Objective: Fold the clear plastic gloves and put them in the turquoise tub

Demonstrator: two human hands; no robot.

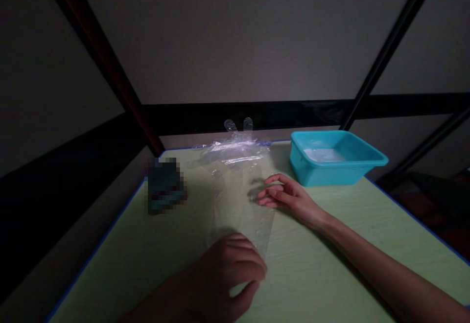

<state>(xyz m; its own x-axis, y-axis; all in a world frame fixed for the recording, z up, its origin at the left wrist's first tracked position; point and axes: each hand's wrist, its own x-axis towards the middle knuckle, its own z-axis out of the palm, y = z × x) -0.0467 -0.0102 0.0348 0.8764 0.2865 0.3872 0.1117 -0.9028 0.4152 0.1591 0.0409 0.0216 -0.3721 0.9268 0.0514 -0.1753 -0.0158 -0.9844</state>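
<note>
A clear plastic bag (238, 200) lies flat on the pale green table (330, 254), running from near the front toward the far edge. My left hand (227, 269) rests at the bag's near end with fingers curled and thumb tucked under, apparently pinching the bag's edge. My right hand (286, 196) lies on the table at the bag's right side, fingers loosely together and touching the plastic. A heap of more clear plastic bags (235, 149) sits at the far edge of the table.
A turquoise plastic basin (336, 159) stands at the far right of the table, with something pale inside. A blurred dark teal object (165, 186) sits at the left. The table has a blue rim; dark metal bars and a grey wall lie behind it.
</note>
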